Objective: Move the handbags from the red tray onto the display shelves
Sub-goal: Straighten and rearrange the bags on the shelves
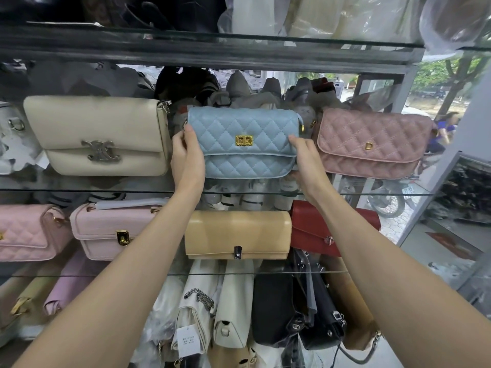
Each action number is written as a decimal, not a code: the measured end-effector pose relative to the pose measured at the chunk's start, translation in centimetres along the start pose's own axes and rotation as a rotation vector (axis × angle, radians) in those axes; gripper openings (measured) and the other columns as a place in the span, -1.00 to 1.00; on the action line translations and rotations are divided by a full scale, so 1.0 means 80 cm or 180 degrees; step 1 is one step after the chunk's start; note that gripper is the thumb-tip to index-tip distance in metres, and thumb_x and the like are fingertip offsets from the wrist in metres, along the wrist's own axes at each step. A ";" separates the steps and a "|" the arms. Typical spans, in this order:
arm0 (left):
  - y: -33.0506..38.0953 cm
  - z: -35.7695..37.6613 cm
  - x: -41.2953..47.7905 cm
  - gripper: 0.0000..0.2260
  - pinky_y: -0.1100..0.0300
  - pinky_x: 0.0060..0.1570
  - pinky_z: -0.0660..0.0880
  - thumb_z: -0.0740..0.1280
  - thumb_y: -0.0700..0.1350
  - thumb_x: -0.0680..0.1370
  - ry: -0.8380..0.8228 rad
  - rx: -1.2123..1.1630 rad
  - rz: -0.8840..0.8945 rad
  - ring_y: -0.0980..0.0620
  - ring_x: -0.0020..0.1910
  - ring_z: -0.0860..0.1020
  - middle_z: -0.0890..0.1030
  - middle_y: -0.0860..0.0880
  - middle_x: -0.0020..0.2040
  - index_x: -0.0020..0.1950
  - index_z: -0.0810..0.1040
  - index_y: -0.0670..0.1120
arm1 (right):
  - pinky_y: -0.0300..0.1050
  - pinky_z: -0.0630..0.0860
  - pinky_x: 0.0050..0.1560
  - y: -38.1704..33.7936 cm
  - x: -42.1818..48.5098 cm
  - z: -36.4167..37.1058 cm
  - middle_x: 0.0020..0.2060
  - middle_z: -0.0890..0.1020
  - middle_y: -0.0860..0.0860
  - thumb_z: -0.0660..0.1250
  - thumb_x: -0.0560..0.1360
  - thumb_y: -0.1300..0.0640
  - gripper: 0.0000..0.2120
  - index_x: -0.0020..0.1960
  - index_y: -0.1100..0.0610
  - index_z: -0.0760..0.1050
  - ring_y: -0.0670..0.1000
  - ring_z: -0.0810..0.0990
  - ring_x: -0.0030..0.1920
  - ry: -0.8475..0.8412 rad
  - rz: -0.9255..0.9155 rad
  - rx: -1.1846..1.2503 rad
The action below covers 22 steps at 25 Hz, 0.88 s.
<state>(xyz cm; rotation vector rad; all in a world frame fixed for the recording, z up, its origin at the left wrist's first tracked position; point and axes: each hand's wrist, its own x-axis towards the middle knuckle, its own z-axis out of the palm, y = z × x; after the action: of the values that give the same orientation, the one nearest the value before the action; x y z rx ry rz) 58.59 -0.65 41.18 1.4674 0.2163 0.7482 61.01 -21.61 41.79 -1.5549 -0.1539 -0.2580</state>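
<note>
Two hands hold the blue bag (244, 139) up at the middle glass shelf (79, 191). The left hand (186, 158) grips the bag's left end, with the thumb on the front and the fingers curled round behind. The right hand (308, 160) grips the right end the same way. The bag is upright, with its gold clasp facing out. Its bottom is low over the glass, but I cannot tell if it is touching.

The cream bag (98, 134) stands on the left. The gap between it and the blue bag is thin, and the left hand fills it. The pink bag (372, 144) stands on the right, and the right hand sits in that small gap. Grey and dark bags are packed close behind.

There is open room above the blue bag, up to the dark top shelf (212, 49). The front edge of the glass runs under both wrists. On the next shelf down, the tan bag (236, 235) and the red bag (313, 232) sit side by side, touching.
</note>
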 end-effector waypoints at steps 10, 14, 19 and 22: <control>0.000 0.009 -0.051 -0.76 -0.02 0.30 0.36 0.24 -0.14 0.58 0.1140 0.0362 0.0538 -0.10 0.27 0.39 0.47 -0.07 0.20 0.24 0.40 -0.15 | 0.11 0.49 0.33 0.006 -0.012 -0.027 0.06 0.56 -0.14 0.19 0.63 -0.17 -0.78 0.13 -0.06 0.44 -0.02 0.57 0.18 0.0314 -0.0313 -0.0299; 0.020 0.054 -0.102 -0.84 0.09 0.22 0.40 0.24 -0.14 0.60 0.0990 0.0340 0.0975 -0.03 0.20 0.46 0.46 0.01 0.17 0.18 0.42 -0.04 | -0.07 0.53 0.08 -0.012 -0.029 -0.091 -0.06 0.62 -0.12 0.20 0.68 -0.02 -0.82 0.08 0.05 0.52 -0.11 0.57 -0.05 0.0333 -0.0687 -0.0345; 0.055 0.162 -0.158 -0.86 0.27 0.07 0.48 0.24 -0.16 0.67 -0.0326 -0.0084 0.0954 0.22 -0.07 0.55 0.59 0.13 -0.08 -0.02 0.53 0.04 | -0.01 0.48 0.12 -0.032 -0.017 -0.199 -0.10 0.61 -0.06 0.13 0.68 0.06 -0.84 -0.02 -0.02 0.46 0.04 0.59 0.02 0.1267 -0.0866 -0.0092; 0.050 0.217 -0.169 -0.85 0.20 0.16 0.49 0.25 -0.10 0.67 -0.0780 -0.0112 0.0602 0.14 0.04 0.58 0.62 0.12 -0.04 -0.02 0.56 0.07 | -0.02 0.45 0.17 -0.028 -0.009 -0.240 -0.01 0.56 -0.07 0.14 0.69 0.01 -0.88 0.07 -0.01 0.42 0.08 0.56 0.16 0.1687 -0.0809 -0.0018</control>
<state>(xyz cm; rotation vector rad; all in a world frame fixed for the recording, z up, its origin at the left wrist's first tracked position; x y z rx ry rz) 56.81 -22.87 43.11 1.5447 -0.1236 0.7112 58.49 -40.73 43.52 -1.4217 0.0678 -0.8591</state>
